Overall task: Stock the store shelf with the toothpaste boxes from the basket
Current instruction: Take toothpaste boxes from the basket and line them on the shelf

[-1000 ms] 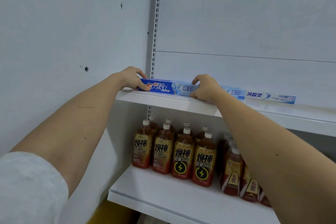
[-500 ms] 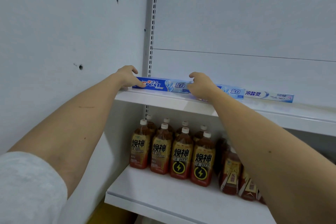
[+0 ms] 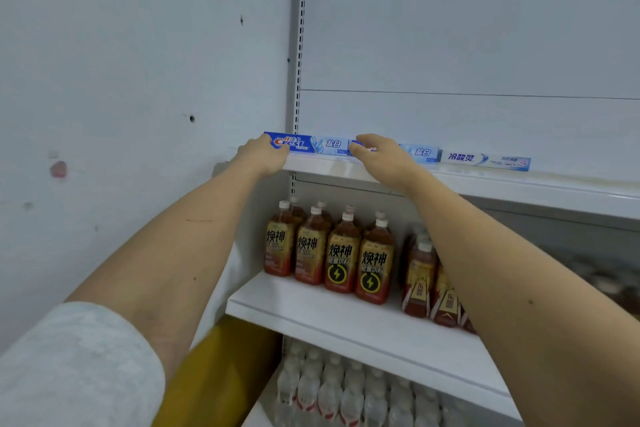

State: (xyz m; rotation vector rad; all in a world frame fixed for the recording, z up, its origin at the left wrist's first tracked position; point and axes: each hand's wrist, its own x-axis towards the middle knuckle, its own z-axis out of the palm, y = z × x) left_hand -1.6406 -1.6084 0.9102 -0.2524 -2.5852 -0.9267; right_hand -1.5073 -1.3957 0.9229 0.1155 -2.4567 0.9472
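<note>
Three toothpaste boxes stood in a row along the back of the top shelf (image 3: 519, 189), end to end: a blue Crest box (image 3: 306, 143) at the 9 o'clock end, a second Crest box (image 3: 420, 153) beside it, and a pale box with Chinese lettering (image 3: 485, 160) at the 3 o'clock end. On the shelf below (image 3: 346, 319), brown drink bottles with yellow labels (image 3: 341, 253) were grouped at the 9 o'clock side, with more bottles in red-and-gold labels (image 3: 426, 284) toward 3 o'clock. Clear water bottles (image 3: 332, 388) filled the lowest level at 6 o'clock. The left hand (image 3: 263, 158) reached up with its fingers curled round the 9 o'clock end of the first Crest box, the thumb on its front face. The right hand (image 3: 381, 156) lay over the seam between the two Crest boxes, fingers bent narrowly over their top edge; whether it truly pinched a box or only pressed on it could not be told. No basket was in view.
</note>
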